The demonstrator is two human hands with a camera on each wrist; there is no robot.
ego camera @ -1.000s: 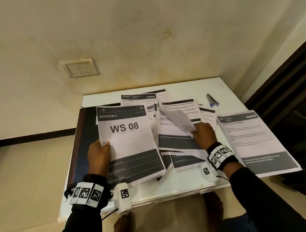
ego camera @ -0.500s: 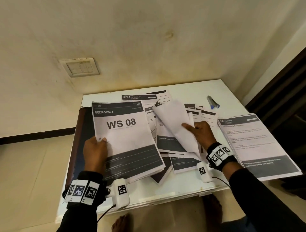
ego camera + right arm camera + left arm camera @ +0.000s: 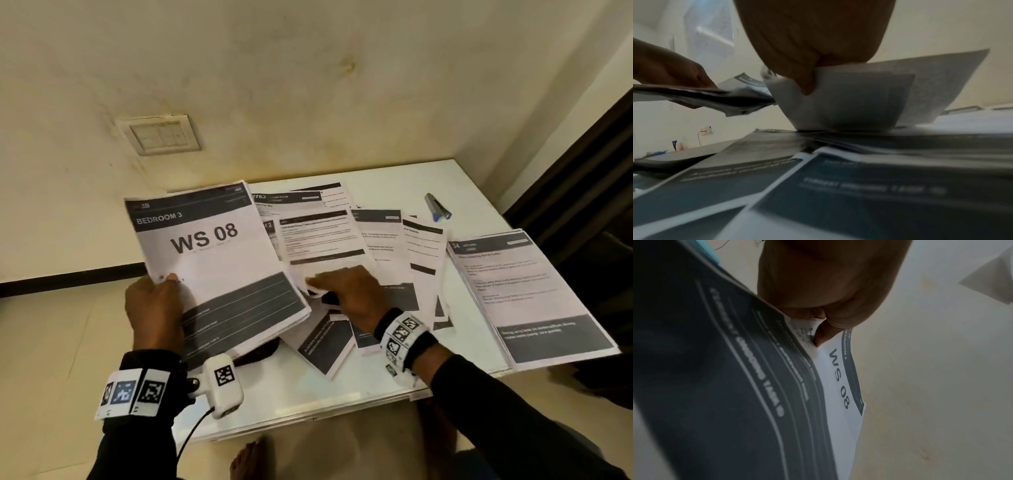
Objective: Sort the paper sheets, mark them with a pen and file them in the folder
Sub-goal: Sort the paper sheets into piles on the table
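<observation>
My left hand (image 3: 154, 308) grips the thin "WS 08" stack (image 3: 219, 270) (matte, dark-banded) above the white bench (image 3: 387, 181); my right hand (image 3: 349, 291) pinches a curled sheet (image 3: 322, 240) among loose sheets (image 3: 407, 253).

White table (image 3: 394, 178) beneath a wall switch plate (image 3: 159, 134)

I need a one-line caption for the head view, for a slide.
Left hand lifts the "WS 08" stack while right hand pinches a loose sheet on the table.
</observation>
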